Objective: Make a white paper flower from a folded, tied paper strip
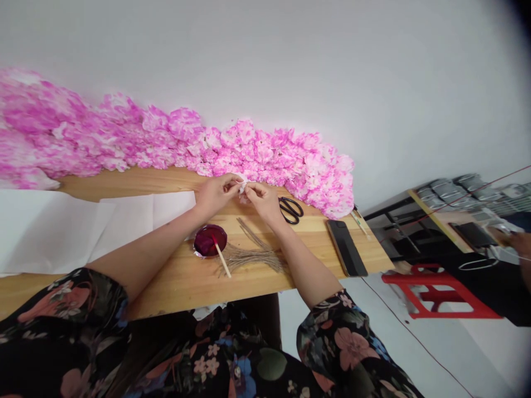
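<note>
Both my hands meet over the middle of the table, pinching a small piece of white paper [243,186] between their fingertips. My left hand [215,194] grips it from the left, and my right hand [264,202] from the right. Just behind them lies a long heap of pink and white paper flowers [253,148]. Black-handled scissors [292,210] rest beside my right hand. Below my hands are a bundle of thin brown strings or stems [257,257] and a dish of dark magenta liquid [203,241], with a red-tipped wooden brush [222,258] leaning in it.
White paper sheets [128,221] cover the table's left side. A black phone [347,247] lies near the right end of the wooden table [166,293]. Beyond, a red stool [440,293] stands on the floor, and another person's hand [521,243] shows at the far right.
</note>
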Motion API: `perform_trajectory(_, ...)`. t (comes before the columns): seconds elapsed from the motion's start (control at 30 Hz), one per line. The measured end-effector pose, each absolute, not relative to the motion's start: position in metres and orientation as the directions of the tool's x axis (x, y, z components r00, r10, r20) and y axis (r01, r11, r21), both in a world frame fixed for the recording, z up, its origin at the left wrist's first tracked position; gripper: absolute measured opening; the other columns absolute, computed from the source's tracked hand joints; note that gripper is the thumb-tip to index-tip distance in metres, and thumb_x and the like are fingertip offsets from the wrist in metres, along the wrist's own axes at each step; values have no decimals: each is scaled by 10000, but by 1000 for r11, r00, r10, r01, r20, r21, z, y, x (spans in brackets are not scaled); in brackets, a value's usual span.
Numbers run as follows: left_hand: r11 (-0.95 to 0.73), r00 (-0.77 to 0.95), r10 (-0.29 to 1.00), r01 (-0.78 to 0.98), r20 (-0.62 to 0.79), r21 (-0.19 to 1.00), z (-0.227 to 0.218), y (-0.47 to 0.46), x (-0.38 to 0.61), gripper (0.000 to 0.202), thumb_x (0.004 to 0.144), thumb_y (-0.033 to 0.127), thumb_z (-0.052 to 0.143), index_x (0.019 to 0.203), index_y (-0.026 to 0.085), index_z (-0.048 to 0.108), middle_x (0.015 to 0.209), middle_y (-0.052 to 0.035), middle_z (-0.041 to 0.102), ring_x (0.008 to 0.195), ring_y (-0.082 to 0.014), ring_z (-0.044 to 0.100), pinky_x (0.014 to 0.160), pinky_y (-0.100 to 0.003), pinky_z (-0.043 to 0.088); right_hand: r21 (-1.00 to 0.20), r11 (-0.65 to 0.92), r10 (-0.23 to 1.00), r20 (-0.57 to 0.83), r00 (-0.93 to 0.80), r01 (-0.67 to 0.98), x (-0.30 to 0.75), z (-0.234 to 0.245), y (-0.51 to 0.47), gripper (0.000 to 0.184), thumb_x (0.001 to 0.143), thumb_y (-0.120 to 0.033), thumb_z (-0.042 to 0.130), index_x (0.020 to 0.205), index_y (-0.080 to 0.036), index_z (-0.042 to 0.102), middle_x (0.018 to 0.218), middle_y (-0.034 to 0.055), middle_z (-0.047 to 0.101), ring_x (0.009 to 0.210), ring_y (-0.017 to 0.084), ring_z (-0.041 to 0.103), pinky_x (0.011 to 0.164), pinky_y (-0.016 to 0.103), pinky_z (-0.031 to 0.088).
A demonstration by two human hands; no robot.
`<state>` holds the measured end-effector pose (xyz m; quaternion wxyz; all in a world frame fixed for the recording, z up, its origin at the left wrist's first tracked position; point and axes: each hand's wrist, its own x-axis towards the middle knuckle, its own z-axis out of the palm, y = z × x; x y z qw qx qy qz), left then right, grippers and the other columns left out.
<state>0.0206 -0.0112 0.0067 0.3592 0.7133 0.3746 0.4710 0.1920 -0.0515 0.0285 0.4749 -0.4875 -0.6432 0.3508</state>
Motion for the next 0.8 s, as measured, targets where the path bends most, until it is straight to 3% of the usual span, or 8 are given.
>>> perform_trajectory(0.1,-465,192,881,197,432,863,8,-10,19,236,880,339,619,1014,181,733,839,-23,750,749,-165,662,693,-268,484,-930,278,961,269,-70,241,192,29,-51,226,860,-410,623,771,-205,652,699,-6,658,672,159,617,703,295,483)
perform_trajectory(0.27,-500,42,863,215,504,839,13,-2,13,238,868,329,634,1035,177,710,1013,-54,731,926,-190,643,859,-308,503,-932,295,955,283,-84,211,194,32,-52,192,839,-392,597,767,-214,602,733,-17,615,731,160,610,748,294,491)
perform_trajectory(0.53,-355,185,921,35,343,934,15,-2,11,420,958,556,518,1044,175,673,960,-47,669,878,-196,613,785,-304,500,-919,295,955,280,-96,261,198,26,-49,203,856,-416,571,792,-223,575,781,-13,598,785,168,591,782,303,477)
perform_trajectory(0.67,-203,234,948,-82,217,976,14,-3,14,451,864,520,667,1170,189,638,894,-24,650,750,-172,596,658,-268,464,-897,320,947,296,-124,304,198,28,-50,211,878,-401,575,769,-220,566,767,-14,589,766,168,574,784,310,455)
perform_trajectory(0.8,-160,241,947,-217,212,963,14,-4,16,530,724,368,786,1191,186,613,937,-21,676,784,-158,616,682,-243,466,-883,339,941,312,-134,325,197,31,-53,197,886,-392,574,795,-218,599,789,-10,614,760,168,576,774,311,459)
